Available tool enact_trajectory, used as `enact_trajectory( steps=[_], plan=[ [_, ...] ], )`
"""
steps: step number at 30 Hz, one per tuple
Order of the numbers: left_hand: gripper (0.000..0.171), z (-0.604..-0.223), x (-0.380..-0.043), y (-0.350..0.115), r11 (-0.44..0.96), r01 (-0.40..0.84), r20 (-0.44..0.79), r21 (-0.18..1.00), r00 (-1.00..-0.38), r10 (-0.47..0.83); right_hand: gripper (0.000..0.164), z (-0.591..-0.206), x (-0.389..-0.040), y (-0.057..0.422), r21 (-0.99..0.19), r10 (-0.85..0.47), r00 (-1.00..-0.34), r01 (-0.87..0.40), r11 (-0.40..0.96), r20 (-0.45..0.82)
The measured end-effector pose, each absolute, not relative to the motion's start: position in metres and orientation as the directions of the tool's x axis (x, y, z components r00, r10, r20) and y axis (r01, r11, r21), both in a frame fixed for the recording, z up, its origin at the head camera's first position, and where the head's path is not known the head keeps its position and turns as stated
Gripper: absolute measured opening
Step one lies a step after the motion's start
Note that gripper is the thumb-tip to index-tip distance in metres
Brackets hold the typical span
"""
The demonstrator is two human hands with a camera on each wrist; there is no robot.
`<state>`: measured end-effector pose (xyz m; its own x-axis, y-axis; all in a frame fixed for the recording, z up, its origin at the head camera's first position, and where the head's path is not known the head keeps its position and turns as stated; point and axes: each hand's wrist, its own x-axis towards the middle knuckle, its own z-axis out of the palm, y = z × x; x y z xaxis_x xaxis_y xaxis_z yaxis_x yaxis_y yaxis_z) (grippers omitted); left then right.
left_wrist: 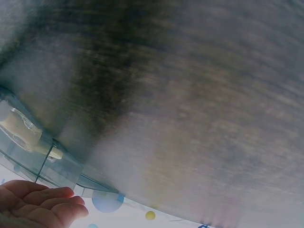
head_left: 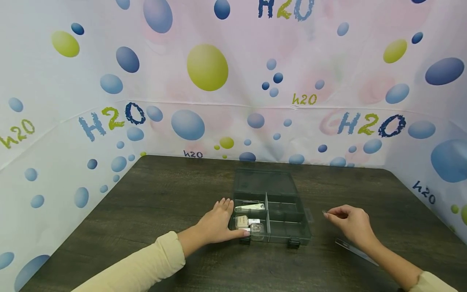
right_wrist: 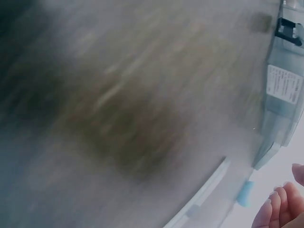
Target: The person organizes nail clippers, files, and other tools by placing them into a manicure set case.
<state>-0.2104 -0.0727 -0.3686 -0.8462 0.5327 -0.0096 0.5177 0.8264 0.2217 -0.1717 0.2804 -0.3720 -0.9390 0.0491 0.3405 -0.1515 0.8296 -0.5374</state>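
Note:
A dark see-through divided box [head_left: 288, 237] lies on the table with its lid [head_left: 264, 181] folded back. In its left compartments are a nail clipper [head_left: 249, 208], thin metal pieces above it, and beige bottles [head_left: 241, 222] with white caps beside a clear round item [head_left: 257, 229]. My left hand [head_left: 215, 223] rests against the box's left side, fingers straight, thumb along the front edge. To the right of the box, my right hand [head_left: 352, 223] pinches a small thin thing [head_left: 324, 211] between thumb and forefinger; I cannot tell its kind.
A narrow pale strip [head_left: 355, 251] lies on the dark wood table [head_left: 175, 190] beneath my right hand. Black latches [head_left: 293, 242] stick out from the box's front. A patterned curtain [head_left: 233, 85] stands behind the table and along both sides.

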Motion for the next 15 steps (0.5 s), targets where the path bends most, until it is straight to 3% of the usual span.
enact_trajectory(
  steps=[15],
  plan=[
    [0.096,-0.368,-0.210,-0.073,0.823,0.525,-0.004,0.217,-0.843,0.539,0.006,-0.364,-0.187,0.248,-0.565,-0.006,-0.915,-0.254,0.785,0.403]
  ],
)
